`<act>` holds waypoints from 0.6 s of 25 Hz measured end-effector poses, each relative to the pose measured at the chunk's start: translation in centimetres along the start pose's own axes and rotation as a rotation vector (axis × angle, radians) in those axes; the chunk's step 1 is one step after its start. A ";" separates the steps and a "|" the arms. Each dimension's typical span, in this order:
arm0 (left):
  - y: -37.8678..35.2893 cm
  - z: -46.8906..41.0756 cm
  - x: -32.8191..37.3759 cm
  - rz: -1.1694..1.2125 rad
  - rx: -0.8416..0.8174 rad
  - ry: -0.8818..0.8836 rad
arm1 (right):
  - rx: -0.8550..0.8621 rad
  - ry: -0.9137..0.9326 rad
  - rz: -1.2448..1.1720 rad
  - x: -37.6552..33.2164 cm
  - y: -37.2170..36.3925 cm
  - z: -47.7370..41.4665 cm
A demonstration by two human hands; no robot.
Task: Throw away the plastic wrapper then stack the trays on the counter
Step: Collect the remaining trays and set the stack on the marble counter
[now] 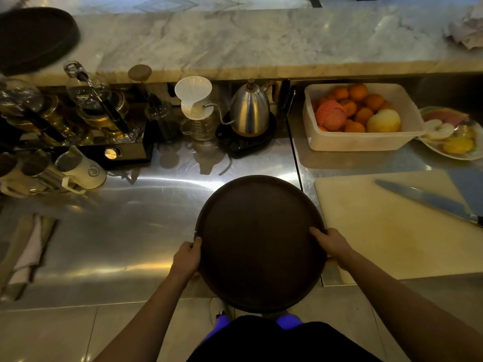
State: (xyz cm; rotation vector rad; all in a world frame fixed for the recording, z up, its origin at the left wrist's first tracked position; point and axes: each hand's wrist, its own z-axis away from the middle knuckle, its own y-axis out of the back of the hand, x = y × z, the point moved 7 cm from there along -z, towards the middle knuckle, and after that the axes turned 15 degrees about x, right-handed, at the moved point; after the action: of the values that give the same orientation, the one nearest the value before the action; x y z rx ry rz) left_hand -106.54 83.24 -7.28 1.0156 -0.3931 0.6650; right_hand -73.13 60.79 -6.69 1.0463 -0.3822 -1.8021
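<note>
A round dark brown tray [257,239] is held in front of me over the near edge of the steel counter [117,231]. My left hand [187,257] grips its left rim and my right hand [332,244] grips its right rim. A second round dark tray [34,37] lies on the marble upper counter [261,40] at the far left, partly cut off by the frame. A crumpled pale wrapper-like bundle [467,30] sits at the far right of the marble counter.
Behind the tray stand a steel kettle [249,108] on a black base, a white dripper [193,97] and glass brewers [88,100]. A tub of oranges [360,116], a fruit plate [452,134] and a cutting board [392,226] with a knife [423,199] lie on the right. Cups [81,168] sit on the left.
</note>
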 end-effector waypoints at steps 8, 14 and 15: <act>-0.5 0.0 0.1 -0.022 0.055 0.029 | 0.102 0.097 0.051 0.1 0.1 -0.1; 0.4 0.1 1.0 0.088 0.117 0.015 | 0.144 0.070 -0.090 0.3 0.5 0.6; 0.6 0.1 1.3 0.095 0.121 0.004 | 0.126 0.054 -0.137 0.1 0.5 0.8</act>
State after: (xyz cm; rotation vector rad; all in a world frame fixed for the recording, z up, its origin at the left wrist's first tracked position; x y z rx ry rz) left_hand -105.95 83.82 -6.11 1.1155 -0.4028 0.7837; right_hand -73.47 60.37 -5.97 1.2325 -0.4039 -1.8863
